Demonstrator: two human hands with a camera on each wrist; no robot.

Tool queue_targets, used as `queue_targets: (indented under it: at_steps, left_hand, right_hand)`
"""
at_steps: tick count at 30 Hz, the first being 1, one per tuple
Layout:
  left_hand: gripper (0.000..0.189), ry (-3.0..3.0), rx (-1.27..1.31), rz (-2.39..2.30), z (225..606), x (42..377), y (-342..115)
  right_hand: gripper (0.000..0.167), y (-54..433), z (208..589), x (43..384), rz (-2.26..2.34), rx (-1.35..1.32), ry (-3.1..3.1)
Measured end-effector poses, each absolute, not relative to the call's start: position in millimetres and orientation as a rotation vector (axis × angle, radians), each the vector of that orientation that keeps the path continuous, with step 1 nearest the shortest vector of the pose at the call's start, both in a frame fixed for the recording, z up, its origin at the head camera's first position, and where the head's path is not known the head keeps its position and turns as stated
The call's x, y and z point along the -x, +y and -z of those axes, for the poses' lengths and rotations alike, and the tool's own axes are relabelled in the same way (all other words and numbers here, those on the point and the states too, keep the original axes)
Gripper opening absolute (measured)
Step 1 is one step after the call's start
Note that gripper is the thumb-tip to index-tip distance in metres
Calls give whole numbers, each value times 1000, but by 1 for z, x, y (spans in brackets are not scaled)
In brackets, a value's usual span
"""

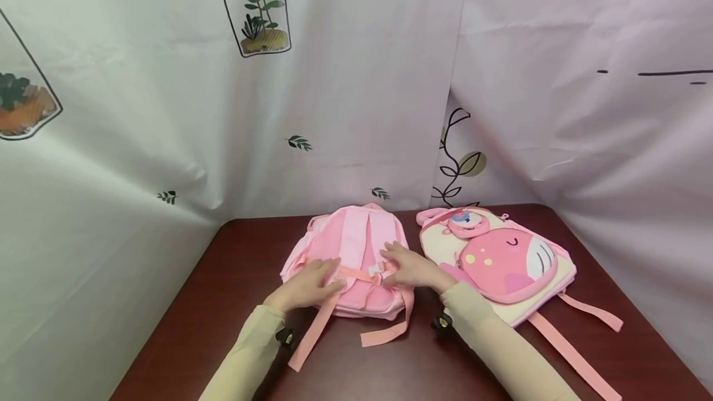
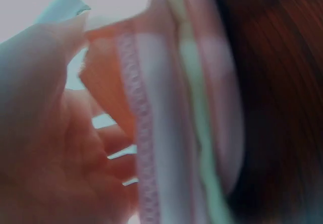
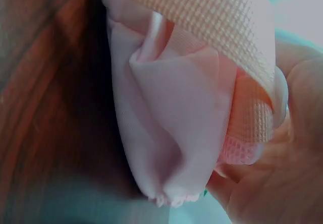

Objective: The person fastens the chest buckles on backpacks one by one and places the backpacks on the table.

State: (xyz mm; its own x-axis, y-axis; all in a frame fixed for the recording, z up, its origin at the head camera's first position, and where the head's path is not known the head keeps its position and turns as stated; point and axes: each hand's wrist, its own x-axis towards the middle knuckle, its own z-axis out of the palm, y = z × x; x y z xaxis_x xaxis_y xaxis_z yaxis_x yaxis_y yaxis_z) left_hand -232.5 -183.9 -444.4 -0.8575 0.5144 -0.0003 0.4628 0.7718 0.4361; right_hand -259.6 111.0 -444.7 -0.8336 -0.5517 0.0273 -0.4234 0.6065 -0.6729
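A pink backpack (image 1: pixel 325 243) lies on the table with its shoulder straps facing up. My left hand (image 1: pixel 305 284) rests on its lower left part, fingers extended over the strap. On the lower right, my right hand (image 1: pixel 414 267) touches the bag with spread fingers, beside a small white buckle (image 1: pixel 374 270) on a peach cross strap (image 1: pixel 353 273). In the left wrist view, the thumb lies at an orange strap piece (image 2: pixel 108 77) near the bag's piped side. The right wrist view shows peach webbing (image 3: pixel 212 19) looping over the pink fabric (image 3: pixel 176 98), with the palm behind it.
To the right lies a cream backpack (image 1: pixel 515 311) with a pink whale-shaped pocket (image 1: pixel 501 262), its peach straps (image 1: pixel 579 354) trailing toward the table's front. The dark red table (image 1: pixel 200 327) meets printed white curtains (image 1: pixel 362 110) at the back and sides.
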Motion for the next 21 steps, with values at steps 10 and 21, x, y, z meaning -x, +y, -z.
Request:
queue_targets:
  at_steps: [10, 21]
  left_hand:
    - [78, 2863, -709, -616, 436, 211, -164]
    - [65, 2897, -713, -677, 438, 203, -155]
  right_hand:
    - [74, 131, 440, 270, 1133, 749, 2478]
    - [69, 133, 451, 269, 1266, 718, 2415]
